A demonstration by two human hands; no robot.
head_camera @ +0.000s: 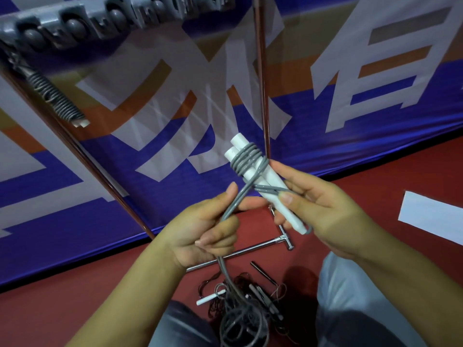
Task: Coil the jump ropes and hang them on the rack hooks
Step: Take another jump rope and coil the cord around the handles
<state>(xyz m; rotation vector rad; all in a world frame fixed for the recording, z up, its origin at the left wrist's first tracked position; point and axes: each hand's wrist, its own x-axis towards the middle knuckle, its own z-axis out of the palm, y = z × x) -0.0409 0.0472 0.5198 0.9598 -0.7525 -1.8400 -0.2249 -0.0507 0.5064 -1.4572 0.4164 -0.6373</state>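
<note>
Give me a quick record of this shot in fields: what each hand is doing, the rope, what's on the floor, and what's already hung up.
left hand: grips the grey rope running down to the floor
right hand: holds two white handles side by side
wrap state: a few grey turns round the handles' upper end, most rope still loose
floor pile: tangled ropes, one loose white handle among them
hung coiled rope: upper left, below the grey rack
chrome stand base: on the red floor

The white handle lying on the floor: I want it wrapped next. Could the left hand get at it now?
Probably not yet: the left hand grips the grey rope, so it isn't free, though nothing covers the white handle.
</note>
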